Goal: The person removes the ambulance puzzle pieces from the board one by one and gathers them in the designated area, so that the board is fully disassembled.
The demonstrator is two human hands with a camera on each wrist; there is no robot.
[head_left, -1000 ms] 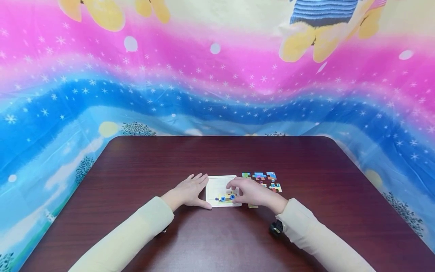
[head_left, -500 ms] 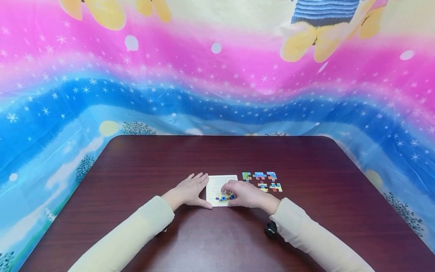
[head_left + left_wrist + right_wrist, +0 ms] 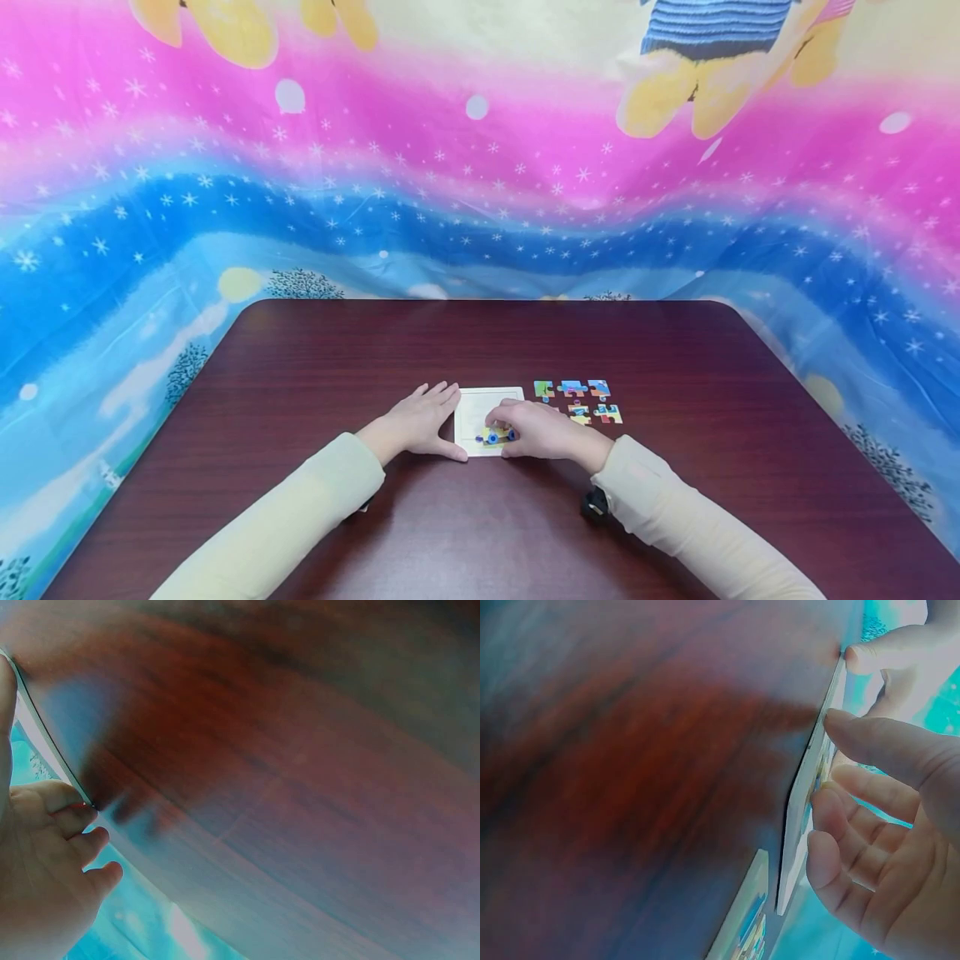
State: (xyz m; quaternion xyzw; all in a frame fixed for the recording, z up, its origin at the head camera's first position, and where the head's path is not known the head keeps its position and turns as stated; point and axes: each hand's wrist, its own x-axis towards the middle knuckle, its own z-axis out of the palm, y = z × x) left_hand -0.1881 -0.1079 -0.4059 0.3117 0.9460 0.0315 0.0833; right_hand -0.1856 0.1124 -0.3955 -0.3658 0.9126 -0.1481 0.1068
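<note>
A white puzzle tray (image 3: 471, 407) lies on the table in the head view. Near its front edge sit joined jigsaw pieces (image 3: 492, 437) with a yellow vehicle and blue wheels. My left hand (image 3: 412, 423) braces the tray's left side with straight fingers, its thumb at the front left corner. Over the tray's right part, my right hand (image 3: 547, 430) curves its fingers and thumb around a jigsaw piece, mostly hidden beneath it. In the right wrist view the thumb (image 3: 877, 739) is at the tray's front edge, while bent fingers (image 3: 832, 810) reach onto the colourful surface.
Right of the tray, several loose jigsaw pieces (image 3: 573, 388) lie in rows; my right hand partly covers that area. A loose piece (image 3: 742, 919) lies beside the tray in the right wrist view. A patterned cloth (image 3: 480, 208) hangs behind the dark wooden table (image 3: 375, 342).
My right hand has moved left over the tray, and its fingers now sit around the pieces there. The left hand and the tray have stayed in place.
</note>
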